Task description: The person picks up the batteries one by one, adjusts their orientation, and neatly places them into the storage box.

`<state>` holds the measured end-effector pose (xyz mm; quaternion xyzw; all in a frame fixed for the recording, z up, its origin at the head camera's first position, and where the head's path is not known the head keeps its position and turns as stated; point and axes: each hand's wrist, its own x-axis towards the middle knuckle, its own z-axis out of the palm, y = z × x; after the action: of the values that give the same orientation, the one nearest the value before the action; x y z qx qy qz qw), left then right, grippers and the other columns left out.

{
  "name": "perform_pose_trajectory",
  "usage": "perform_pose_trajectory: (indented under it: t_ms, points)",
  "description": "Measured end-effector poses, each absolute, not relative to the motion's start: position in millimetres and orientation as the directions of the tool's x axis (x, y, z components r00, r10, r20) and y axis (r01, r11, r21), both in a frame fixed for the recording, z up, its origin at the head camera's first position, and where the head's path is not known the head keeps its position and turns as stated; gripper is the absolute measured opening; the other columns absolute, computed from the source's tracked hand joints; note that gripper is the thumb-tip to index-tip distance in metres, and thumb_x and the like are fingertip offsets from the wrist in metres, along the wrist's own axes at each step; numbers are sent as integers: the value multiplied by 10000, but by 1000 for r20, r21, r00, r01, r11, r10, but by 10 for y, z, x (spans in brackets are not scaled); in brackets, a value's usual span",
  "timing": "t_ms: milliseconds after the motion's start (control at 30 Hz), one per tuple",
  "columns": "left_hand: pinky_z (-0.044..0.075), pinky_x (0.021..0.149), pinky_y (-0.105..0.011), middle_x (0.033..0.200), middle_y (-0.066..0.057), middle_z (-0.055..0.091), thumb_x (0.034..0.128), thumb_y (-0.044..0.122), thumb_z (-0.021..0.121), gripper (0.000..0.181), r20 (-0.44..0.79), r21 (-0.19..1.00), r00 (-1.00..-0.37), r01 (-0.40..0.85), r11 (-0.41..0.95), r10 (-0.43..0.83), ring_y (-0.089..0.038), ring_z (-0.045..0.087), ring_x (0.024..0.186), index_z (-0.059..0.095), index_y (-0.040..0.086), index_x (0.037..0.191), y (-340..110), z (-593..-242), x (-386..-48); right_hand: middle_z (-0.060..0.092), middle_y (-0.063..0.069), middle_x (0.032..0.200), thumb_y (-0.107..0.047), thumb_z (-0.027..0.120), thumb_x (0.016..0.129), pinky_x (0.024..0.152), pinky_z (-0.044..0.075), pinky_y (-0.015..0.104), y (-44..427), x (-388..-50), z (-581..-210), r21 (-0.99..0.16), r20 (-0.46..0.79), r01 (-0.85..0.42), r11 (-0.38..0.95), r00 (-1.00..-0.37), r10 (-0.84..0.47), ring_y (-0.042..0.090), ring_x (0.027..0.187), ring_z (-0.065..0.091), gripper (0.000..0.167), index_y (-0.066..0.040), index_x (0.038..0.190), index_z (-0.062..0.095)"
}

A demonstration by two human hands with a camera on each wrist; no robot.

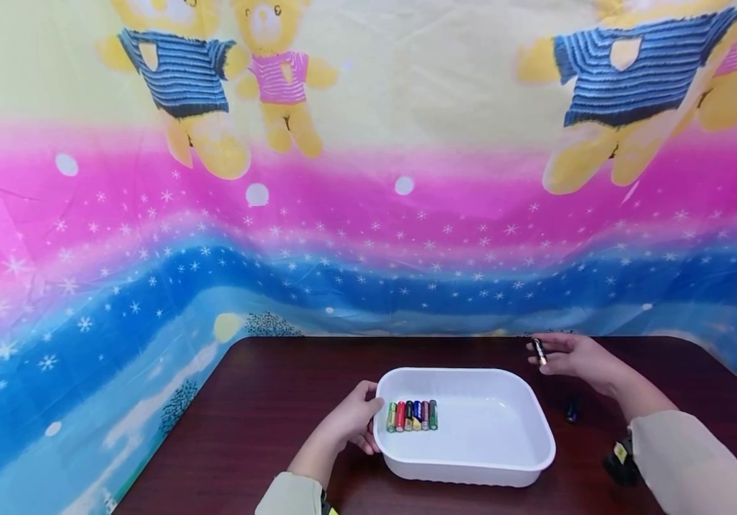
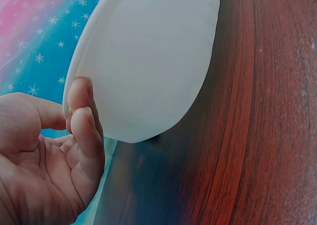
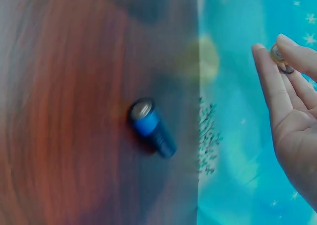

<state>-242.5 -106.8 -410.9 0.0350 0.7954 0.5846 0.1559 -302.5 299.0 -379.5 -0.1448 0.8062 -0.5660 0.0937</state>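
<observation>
My left hand [image 1: 350, 420] grips the left rim of a white plastic basin [image 1: 487, 433], its thumb at the rim and its fingers against the outer wall. Inside, along the left, several AA-size batteries [image 1: 416, 415] lie side by side in a row with differently coloured wrappers. Beyond the basin's far right corner, my right hand [image 1: 571, 357] pinches a black-and-gold battery [image 1: 539, 351] between thumb and fingers, above the table. In the right wrist view only one end of that battery [image 3: 277, 55] shows clearly.
A dark battery with a blue band [image 3: 151, 126] lies on the dark wooden table [image 1: 246, 429], right of the basin. Behind the table hangs a colourful curtain [image 1: 401, 236] printed with bears and snowflakes.
</observation>
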Motion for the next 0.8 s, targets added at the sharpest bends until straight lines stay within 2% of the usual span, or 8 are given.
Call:
perform_pose_trajectory:
  t_ms: [133,500,800]
  points:
    - [475,344,-255,686,-230,595,989,188,416,367,-204,941,-949,-123,315,239,-177,540,384,331,61,1323,-1065,-4106,-2420,435,294,1322,-51,648,846,870,508,403,2898,-3043,-3692,-952,22,-128,277,-934,-356,201,1076,590,736,76,1424,211]
    - [472,339,-257,661,-230,591,987,187,412,366,-195,947,-950,-118,298,245,-177,538,380,330,61,1321,-1068,-4139,-2434,439,309,1308,-55,668,830,890,498,388,2546,-3133,-3433,-946,16,-129,298,-936,-353,284,1097,566,729,47,1424,255]
    - [474,342,-256,688,-239,594,986,196,418,378,-202,946,-951,-127,298,236,-179,540,381,331,70,1331,-1072,-4133,-2435,440,287,1322,-28,664,828,895,493,394,2311,-3191,-3461,-963,19,-113,245,-935,-355,238,1081,577,715,18,1427,277]
